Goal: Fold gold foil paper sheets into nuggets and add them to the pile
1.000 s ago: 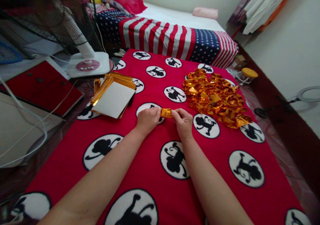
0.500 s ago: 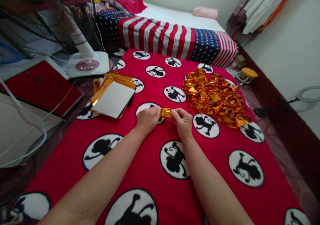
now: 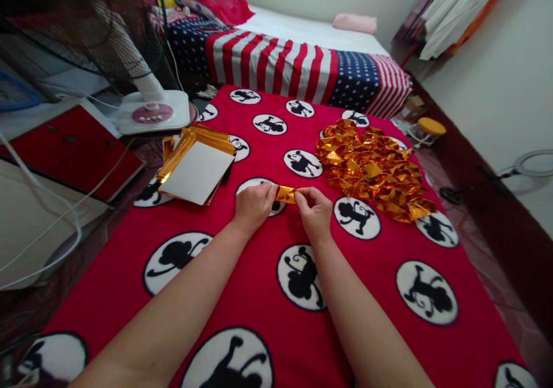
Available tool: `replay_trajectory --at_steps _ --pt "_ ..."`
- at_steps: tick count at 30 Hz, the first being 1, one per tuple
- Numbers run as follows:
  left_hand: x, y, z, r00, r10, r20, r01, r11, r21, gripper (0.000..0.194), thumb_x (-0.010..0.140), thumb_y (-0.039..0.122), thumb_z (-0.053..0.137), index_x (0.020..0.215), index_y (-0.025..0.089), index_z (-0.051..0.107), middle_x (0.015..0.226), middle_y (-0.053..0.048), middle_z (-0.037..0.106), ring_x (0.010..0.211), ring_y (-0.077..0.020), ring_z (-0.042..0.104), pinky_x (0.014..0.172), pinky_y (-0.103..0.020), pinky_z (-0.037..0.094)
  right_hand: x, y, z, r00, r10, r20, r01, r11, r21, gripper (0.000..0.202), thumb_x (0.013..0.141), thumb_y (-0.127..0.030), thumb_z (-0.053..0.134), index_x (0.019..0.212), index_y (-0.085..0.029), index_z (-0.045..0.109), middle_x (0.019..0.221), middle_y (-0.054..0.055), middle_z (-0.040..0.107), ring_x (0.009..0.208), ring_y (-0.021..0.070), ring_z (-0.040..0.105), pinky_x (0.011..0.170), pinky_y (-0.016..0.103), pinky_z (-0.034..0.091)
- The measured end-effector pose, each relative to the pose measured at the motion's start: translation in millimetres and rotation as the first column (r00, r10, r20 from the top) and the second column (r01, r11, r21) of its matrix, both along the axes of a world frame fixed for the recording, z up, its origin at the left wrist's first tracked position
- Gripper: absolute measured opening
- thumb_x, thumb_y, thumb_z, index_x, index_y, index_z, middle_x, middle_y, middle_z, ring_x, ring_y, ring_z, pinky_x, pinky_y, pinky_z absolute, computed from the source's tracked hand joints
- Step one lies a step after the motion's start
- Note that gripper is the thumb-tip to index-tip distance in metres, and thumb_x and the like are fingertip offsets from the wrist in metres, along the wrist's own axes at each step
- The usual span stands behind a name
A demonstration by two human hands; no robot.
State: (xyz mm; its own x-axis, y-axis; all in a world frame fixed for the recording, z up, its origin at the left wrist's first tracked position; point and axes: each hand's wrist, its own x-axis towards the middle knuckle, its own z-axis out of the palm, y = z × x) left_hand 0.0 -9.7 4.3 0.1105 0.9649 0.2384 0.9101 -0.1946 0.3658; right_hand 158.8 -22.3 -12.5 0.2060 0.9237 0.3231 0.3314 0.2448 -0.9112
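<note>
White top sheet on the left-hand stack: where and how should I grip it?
I'd pinch the white top sheet by its near edge, left hand coming from the near side: it lies flat, and that edge is uncovered and faces the person.

The fan (image 3: 149, 103) is cut off by the upper left edge, its head blurred. The blue object (image 3: 16, 91) is cropped at the left edge. The lower sheets of the stack (image 3: 196, 172) are mostly hidden, and both forearms are cut off at the bottom.
</note>
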Motion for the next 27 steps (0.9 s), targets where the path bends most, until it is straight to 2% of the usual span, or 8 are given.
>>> replay_trajectory --at_steps 5,11,15,20,27 --pt "0.3 -0.5 0.9 1.0 -0.006 0.004 0.006 1.0 -0.005 0.044 0.099 0.041 0.032 0.086 0.021 0.069 0.078 -0.008 0.072 0.07 -0.0199 0.062 0.062 -0.031 0.031 1.3 -2.1 1.9 0.994 -0.017 0.107 0.01 0.998 0.067 0.013 0.085 -0.028 0.059 0.086 -0.019 0.067 0.075 0.001 0.062 0.058 0.0117 0.049 0.056 0.025 0.04" --pt "1.2 -1.8 3.0 1.0 -0.02 -0.003 0.02 1.0 0.008 0.043 0.098 0.04 0.034 0.084 0.02 0.069 0.08 -0.008 0.073 0.069 -0.0195 0.063 0.06 -0.031 0.029 2.1 -2.9 6.8 0.979 -0.022 0.201 -0.007 0.989 0.144 0.014 0.086 -0.023 0.057 0.077 -0.019 0.066 0.071 0.001 0.06 0.063 0.0134 0.053 0.058 0.026 0.04" --pt "0.3 -1.3 1.4 0.998 -0.057 0.006 0.057 0.998 0.014 0.042 0.098 0.04 0.035 0.083 0.02 0.07 0.08 -0.008 0.073 0.069 -0.019 0.062 0.059 -0.031 0.027 2.8 -3.0 5.2 0.972 -0.036 0.233 0.003 0.99 0.142 0.01 0.085 -0.022 0.058 0.079 -0.019 0.066 0.073 0.001 0.06 0.061 0.0125 0.053 0.057 0.026 0.041" --pt "-0.2 0.1 -0.4 0.997 -0.078 0.013 0.077 0.997 0.026 0.039 0.097 0.038 0.038 0.083 0.02 0.069 0.079 -0.007 0.073 0.068 -0.0187 0.062 0.058 -0.032 0.025 3.1 -3.2 3.3 0.976 -0.024 0.215 -0.008 0.989 0.147 0.012 0.085 -0.022 0.059 0.076 -0.019 0.065 0.072 0.0 0.06 0.063 0.0131 0.054 0.058 0.026 0.041" --pt "0.1 -0.4 -0.8 0.996 -0.091 0.004 0.091 0.995 0.034 0.04 0.098 0.038 0.037 0.081 0.02 0.068 0.078 -0.007 0.072 0.067 -0.0187 0.062 0.057 -0.032 0.024 3.6 -2.3 2.8 0.996 0.008 0.093 -0.018 0.994 0.106 0.013 0.085 -0.025 0.061 0.076 -0.018 0.068 0.07 0.0 0.062 0.063 0.0138 0.055 0.059 0.026 0.042"
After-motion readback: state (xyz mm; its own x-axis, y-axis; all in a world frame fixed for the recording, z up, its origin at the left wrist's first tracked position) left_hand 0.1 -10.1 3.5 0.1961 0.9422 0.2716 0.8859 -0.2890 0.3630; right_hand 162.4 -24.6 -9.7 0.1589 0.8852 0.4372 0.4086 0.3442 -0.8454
